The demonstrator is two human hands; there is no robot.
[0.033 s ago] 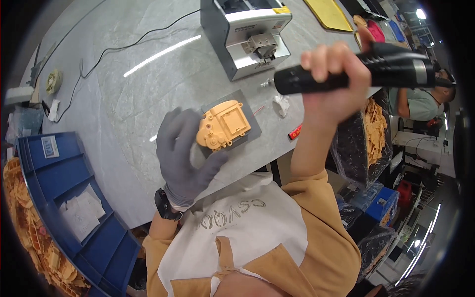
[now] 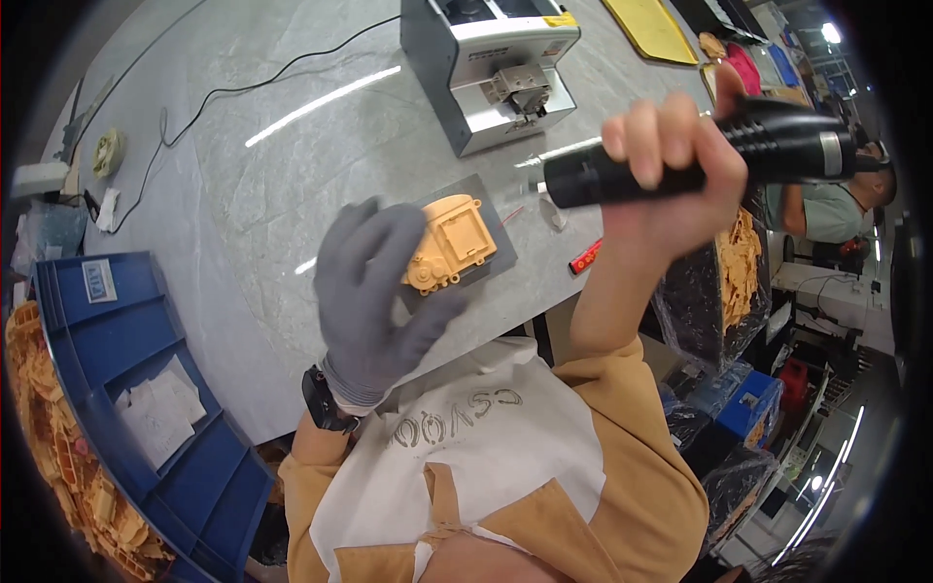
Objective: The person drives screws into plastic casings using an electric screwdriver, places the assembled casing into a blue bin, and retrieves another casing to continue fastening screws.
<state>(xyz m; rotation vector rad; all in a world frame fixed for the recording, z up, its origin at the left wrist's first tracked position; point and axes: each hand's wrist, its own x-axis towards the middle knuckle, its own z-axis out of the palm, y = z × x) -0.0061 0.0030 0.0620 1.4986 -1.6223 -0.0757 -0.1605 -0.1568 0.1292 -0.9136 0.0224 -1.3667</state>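
right hand (image 2: 709, 189), grip around one black power tool (image 2: 777, 144), gloved left hand (image 2: 371, 291), grip wide, one orange housing (image 2: 465, 238), one machine (image 2: 476, 80) far

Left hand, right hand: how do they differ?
The left hand wears a grey glove; the right hand is bare. The left is open by the orange part; the right grips a black tool. The left wears a black watch; the right, none. Both arms have tan sleeves.
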